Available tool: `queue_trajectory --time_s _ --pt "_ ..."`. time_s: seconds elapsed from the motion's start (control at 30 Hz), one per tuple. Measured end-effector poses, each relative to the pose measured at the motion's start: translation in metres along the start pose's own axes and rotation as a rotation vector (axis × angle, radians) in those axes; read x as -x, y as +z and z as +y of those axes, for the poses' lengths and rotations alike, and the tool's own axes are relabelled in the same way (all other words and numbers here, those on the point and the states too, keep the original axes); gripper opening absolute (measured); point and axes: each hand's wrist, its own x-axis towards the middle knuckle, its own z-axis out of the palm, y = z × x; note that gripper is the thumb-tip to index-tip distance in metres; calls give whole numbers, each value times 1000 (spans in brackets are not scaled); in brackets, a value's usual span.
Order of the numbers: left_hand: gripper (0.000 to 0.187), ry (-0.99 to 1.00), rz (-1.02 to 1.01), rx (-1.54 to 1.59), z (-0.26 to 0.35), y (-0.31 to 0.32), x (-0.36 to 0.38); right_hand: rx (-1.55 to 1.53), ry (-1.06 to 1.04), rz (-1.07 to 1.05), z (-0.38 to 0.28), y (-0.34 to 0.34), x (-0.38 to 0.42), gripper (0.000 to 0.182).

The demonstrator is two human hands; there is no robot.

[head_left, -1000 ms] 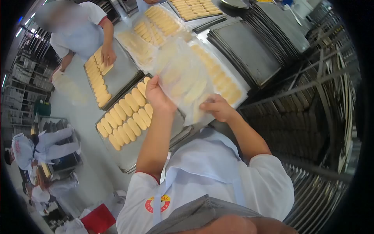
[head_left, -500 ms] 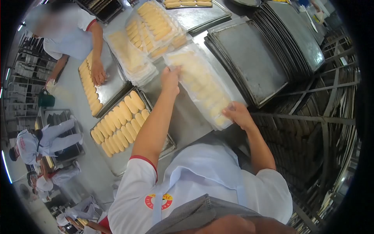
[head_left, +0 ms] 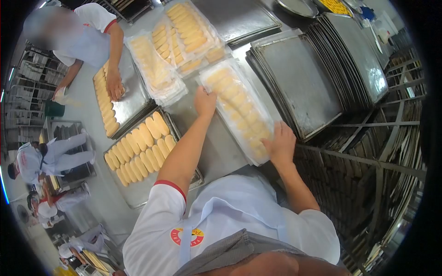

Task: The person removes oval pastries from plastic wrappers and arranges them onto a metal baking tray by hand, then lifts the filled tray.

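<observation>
A clear plastic bag of bread rolls (head_left: 239, 106) lies flat at the near right of the metal table, on top of other clear bags. At the bag's left edge is my left hand (head_left: 205, 100), its fingers closed against the plastic and partly hidden. Along the lower right edge lies my right hand (head_left: 282, 145), fingers stretched out and thumb apart, touching the bag. Left of my forearm, a baking tray (head_left: 198, 177) carries rows of golden elongated rolls (head_left: 140, 147).
More bagged rolls (head_left: 189, 32) are piled ahead. Stacked dark baking trays (head_left: 299, 78) stand at the right, beside a metal rack (head_left: 359, 158). Across the table a co-worker's hand (head_left: 114, 85) touches rolls on another tray (head_left: 131, 99). Other people stand at far left.
The bag has come down flat onto the pile and shifted slightly right and toward me. My right hand's fingers have straightened from their grip on its corner.
</observation>
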Motion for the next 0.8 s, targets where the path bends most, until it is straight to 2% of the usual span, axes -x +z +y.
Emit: queue_trajectory --time_s 0.03,0.13,0.17,0.27,0.33,0.37,0.47,0.5,0.6,0.7,0.77,0.8 --pt "46 -7 1 -28 7 -4 4 -3 -101 78 -2 11 -1 83" --pt "58 -55 -3 -70 23 -13 10 39 -359 -13 -23 40 -5 90" --pt "63 -76 -3 -79 23 -15 9 19 -347 -159 -25 49 -3 91" --pt "74 -199 1 -80 17 -19 -1 88 -353 -168 -28 62 0 90" --pt "75 -183 66 34 9 -25 1 93 -344 -175 -30 58 1 89" --pt "76 -171 97 88 7 -29 4 94 -337 -178 -35 55 -1 89" --pt "71 36 171 28 -1 -46 28 122 -264 -304 -60 25 -17 81" --pt "69 86 156 90 -4 -52 39 91 -282 -214 -64 28 -28 77" --pt "64 -30 45 263 18 -89 87 -46 -384 56 -75 38 -82 64" --pt "57 -38 -73 171 26 -118 126 -148 -561 320 -108 49 -185 56" --pt "53 -23 -98 220 26 -130 147 -138 -616 359 -143 50 -248 53" --pt "51 -14 -114 243 25 -136 156 -27 -650 400 -157 61 -282 47"
